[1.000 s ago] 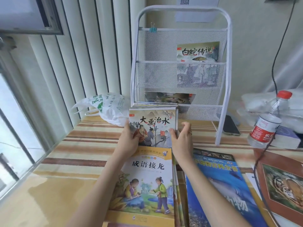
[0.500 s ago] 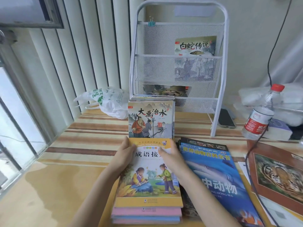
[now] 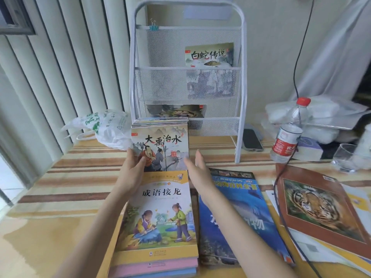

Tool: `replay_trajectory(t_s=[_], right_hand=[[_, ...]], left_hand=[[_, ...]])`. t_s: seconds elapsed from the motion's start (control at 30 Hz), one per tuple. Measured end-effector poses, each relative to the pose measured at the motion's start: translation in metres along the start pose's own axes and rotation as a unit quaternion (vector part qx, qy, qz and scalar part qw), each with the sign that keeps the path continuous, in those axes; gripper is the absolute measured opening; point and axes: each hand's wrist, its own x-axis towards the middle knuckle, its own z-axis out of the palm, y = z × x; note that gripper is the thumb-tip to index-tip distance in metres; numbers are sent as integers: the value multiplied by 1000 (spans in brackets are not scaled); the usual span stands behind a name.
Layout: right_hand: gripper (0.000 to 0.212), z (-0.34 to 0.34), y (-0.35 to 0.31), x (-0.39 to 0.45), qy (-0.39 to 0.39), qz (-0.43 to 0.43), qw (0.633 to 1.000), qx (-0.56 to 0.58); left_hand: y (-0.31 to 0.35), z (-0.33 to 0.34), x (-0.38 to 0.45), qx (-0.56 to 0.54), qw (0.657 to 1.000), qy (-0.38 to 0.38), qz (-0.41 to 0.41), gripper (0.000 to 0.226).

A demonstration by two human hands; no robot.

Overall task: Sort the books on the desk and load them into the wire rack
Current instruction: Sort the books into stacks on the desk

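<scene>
A stack of small picture books [image 3: 160,141] lies on the striped desk in front of the white wire rack [image 3: 188,77]. My left hand [image 3: 133,167] touches the stack's near left corner, thumb on the cover. My right hand [image 3: 198,169] hovers open just right of the stack, fingers apart, not touching it. Below them lies a yellow-covered stack of books [image 3: 160,221]. A blue animal book [image 3: 241,213] lies to its right and a brown tiger book [image 3: 317,205] further right. In the rack stand one book on the upper shelf [image 3: 209,55] and one on the lower shelf [image 3: 176,110].
A white plastic bag [image 3: 102,127] lies left of the rack. A phone [image 3: 252,140], a water bottle [image 3: 289,133], a glass [image 3: 344,157] and a black cable [image 3: 281,173] sit to the right. Vertical blinds and a window are at the left.
Both hands moved up from the yellow-covered stack to the small picture-book stack; the left now touches its corner, the right is open beside it. The camera moved closer.
</scene>
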Motion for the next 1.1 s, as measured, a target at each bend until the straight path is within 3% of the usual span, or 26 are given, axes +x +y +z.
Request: replay_trajectory(t_s=[0.07,0.17,0.27,0.37,0.47,0.57,0.6,0.67,0.73,0.87,1.0,1.1], right_hand=[[65,-26,3,-7,54,-30,998,5],[63,-71,11,-29,147,-59,986,-46],[64,-123,24,-57,204,-59,963,-163],[60,-172,38,-89,245,-46,934,-257],[50,-212,55,-117,206,16,905,-372],[57,-234,75,-135,106,56,880,-459],[62,-237,80,-138,98,45,874,-473],[68,-240,84,-142,109,15,861,-496],[67,-238,86,-145,137,-11,853,-503],[54,-229,87,-152,172,-36,837,-517],[34,-227,73,-161,272,-79,797,-533],[37,-230,57,-167,370,-161,744,-532]], left_hand=[[19,8,-9,67,996,58,30,45],[53,36,-25,110,989,59,79,64],[85,74,-42,125,974,-32,187,60],[100,116,-63,132,954,-140,230,55],[105,155,-89,111,921,-269,259,48],[104,190,-120,109,839,-445,293,42],[101,200,-128,126,815,-476,306,44],[92,216,-138,219,794,-462,328,51],[83,222,-140,300,797,-404,335,55],[73,220,-142,295,817,-374,324,66],[75,222,-139,204,850,-383,299,78],[88,228,-131,111,869,-393,279,72]])
